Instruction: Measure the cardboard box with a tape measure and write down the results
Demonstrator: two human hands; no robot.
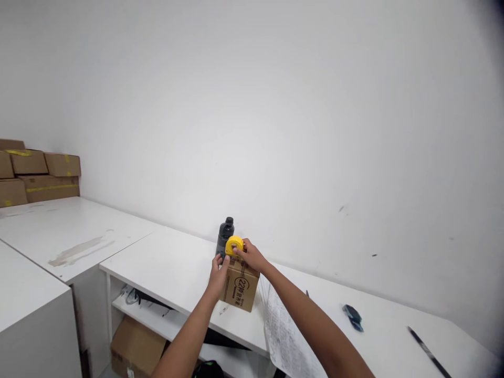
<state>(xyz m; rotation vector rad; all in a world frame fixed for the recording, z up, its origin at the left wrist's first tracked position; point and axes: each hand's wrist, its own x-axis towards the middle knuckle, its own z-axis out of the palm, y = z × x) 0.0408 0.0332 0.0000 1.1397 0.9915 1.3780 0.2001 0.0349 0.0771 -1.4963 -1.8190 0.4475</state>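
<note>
My right hand (252, 255) is closed around a yellow tape measure (234, 244) at the top of a small brown cardboard box (241, 289). The box stands on the white table and has dark printing on its front. At the box's upper left edge is my left hand (217, 273), its fingers curled and its thumb close to the tape measure. Whatever lies between those fingertips is too small to make out. Just behind the box and the left fingers, a dark bottle (226, 231) with a black cap stands upright near the wall.
Printed paper (283, 331) lies right of the box, partly under my right forearm. Farther right are a small dark blue object (353, 317) and a thin black strip (428, 350). Cardboard boxes (49, 188) are stacked at far left. Another carton (137, 344) sits beneath the shelf.
</note>
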